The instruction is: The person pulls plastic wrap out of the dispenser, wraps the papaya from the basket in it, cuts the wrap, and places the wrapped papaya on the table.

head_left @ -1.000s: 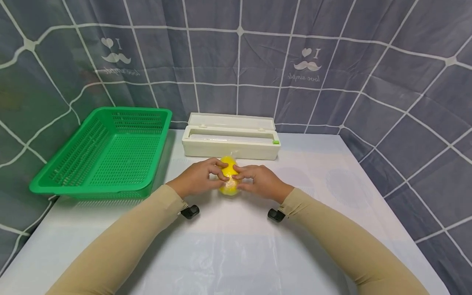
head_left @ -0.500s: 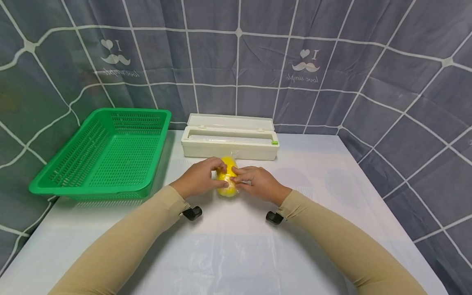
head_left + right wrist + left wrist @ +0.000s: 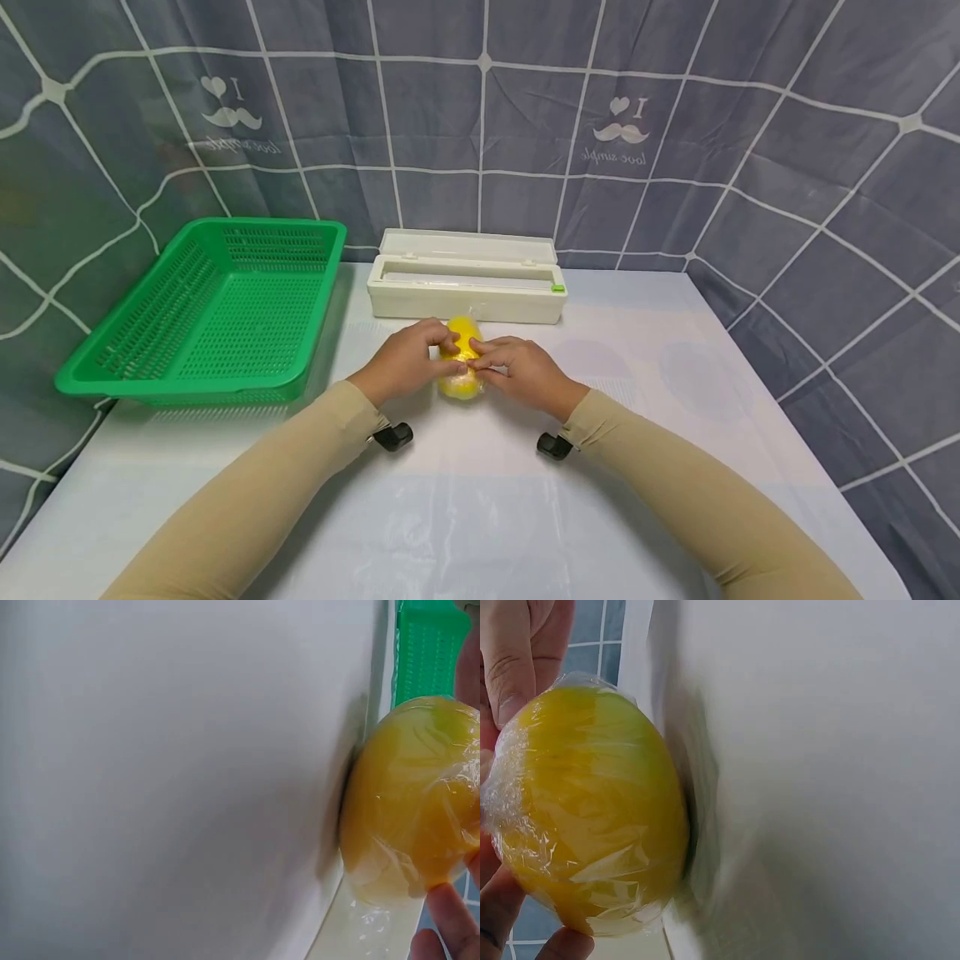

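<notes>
A smooth yellow mango-like fruit [image 3: 461, 387], greenish at one end and wrapped in clear cling film, lies lengthwise on the white table. My left hand [image 3: 411, 357] holds it from the left, thumb over the near part and fingers round the far part. From the right, my right hand [image 3: 525, 371] grips it, fingertips meeting the left thumb on top. In the left wrist view the wrapped fruit [image 3: 604, 802] shows film bunched under the fingers and loose at the ends. The right wrist view has the fruit [image 3: 401, 802] with fingertips at its far end.
Just behind the fruit stands a white cling film dispenser [image 3: 465, 305], its lid [image 3: 468, 245] raised and a green slider [image 3: 558, 288] at its right. A green perforated basket [image 3: 247, 325] sits at the left. Grey checked curtains [image 3: 525, 125] enclose the table's back and sides.
The fruit has shifted slightly left and tilted a little in my hands. My left thumb has moved onto the top of the fruit, towards the right fingertips.
</notes>
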### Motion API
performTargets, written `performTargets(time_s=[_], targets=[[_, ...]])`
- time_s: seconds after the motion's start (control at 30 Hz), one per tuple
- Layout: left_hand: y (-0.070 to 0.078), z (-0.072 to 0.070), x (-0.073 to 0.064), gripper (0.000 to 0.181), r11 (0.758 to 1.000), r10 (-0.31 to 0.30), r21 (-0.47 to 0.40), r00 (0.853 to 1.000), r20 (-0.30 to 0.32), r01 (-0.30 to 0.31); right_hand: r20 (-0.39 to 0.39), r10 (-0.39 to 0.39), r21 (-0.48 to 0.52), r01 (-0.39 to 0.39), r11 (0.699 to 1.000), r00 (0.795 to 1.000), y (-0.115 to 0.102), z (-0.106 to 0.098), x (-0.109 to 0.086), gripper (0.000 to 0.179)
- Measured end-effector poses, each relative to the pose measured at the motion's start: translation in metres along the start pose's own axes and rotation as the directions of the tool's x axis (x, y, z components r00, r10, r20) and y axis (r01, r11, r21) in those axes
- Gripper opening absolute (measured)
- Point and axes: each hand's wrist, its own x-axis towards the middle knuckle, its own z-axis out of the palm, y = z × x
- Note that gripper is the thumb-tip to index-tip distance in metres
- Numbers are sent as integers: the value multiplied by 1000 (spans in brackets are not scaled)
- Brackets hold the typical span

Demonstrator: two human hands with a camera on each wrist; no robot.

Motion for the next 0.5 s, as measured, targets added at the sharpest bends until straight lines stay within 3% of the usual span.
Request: performTargets(time_s=[0.2, 0.5], targets=[[2, 1, 0, 27, 1000, -17, 4, 1000, 10, 17, -11, 48, 60, -48, 997, 999, 0, 1, -1, 22], [2, -2, 1, 24, 1000, 16, 15, 999, 36, -17, -69, 26, 19, -25, 1000, 997, 0, 5, -2, 22]])
